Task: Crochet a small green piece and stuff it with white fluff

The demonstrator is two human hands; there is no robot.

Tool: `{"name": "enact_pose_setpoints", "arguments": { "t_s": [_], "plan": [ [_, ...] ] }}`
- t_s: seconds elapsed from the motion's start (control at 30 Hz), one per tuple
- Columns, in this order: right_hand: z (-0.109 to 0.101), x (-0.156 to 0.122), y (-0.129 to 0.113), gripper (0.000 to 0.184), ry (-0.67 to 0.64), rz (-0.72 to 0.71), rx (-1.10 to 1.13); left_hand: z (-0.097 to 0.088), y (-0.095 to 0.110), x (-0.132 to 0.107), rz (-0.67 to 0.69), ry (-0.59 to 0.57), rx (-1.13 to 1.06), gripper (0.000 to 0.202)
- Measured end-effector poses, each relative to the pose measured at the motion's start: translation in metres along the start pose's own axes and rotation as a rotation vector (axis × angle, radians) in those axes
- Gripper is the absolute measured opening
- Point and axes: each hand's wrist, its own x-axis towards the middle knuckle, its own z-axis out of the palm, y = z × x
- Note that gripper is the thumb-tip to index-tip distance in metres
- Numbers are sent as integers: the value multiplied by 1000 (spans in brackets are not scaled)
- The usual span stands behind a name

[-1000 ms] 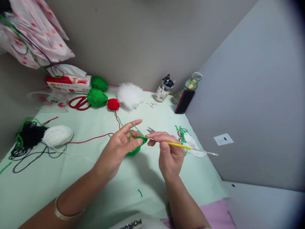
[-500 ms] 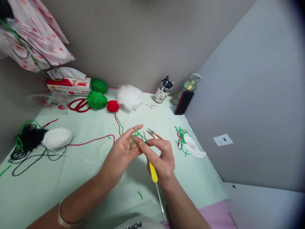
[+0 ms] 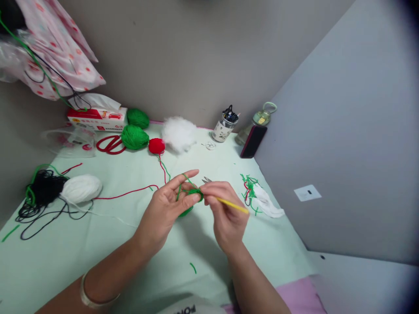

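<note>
Over the middle of the table, my left hand point(image 3: 160, 211) pinches a small green crochet piece point(image 3: 195, 192) between thumb and fingers. Green yarn runs over its raised index finger, and more green shows below the thumb. My right hand point(image 3: 229, 224) grips a yellow-handled crochet hook point(image 3: 235, 206), its handle slanting down to the right. The hook's tip meets the green piece and is hidden by fingers and yarn. Just behind my right hand the blades of small thread snips point(image 3: 206, 179) stick out; the rest of them is covered.
Green yarn balls point(image 3: 135, 137), a red ball point(image 3: 156, 146), red-handled scissors point(image 3: 111, 144) and white stuffing point(image 3: 179, 134) line the back. At left lie white yarn point(image 3: 81, 188) and tangled black yarn point(image 3: 46, 189). A phone point(image 3: 253, 141), pen cup point(image 3: 224, 129) and yarn scraps point(image 3: 250, 187) are rightward.
My right hand has turned the hook from pointing down toward me to slanting out to the right. My left thumb now presses on the green piece, which shows more.
</note>
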Motion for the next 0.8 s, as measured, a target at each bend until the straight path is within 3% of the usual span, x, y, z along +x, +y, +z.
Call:
{"name": "enact_pose_setpoints", "arguments": {
  "t_s": [0.13,0.23,0.37,0.47,0.63,0.8],
  "plan": [
    [-3,-5,-1,36,-25,-210,-226,-2,0,1,-149,-27,-143,40],
    [-6,2,-2,26,87,-11,-5,-5,3,4,-222,-53,-227,31],
    [-4,9,1,17,79,247,307,-4,4,3,-113,-47,-105,34],
    [-2,8,4,17,46,285,275,-1,3,3,-69,-73,-3,35],
    [-6,10,5,20,108,385,353,-4,3,3,-73,-86,87,35],
    [-8,12,2,23,82,370,384,-9,4,2,-44,-55,128,37]
  ]
}}
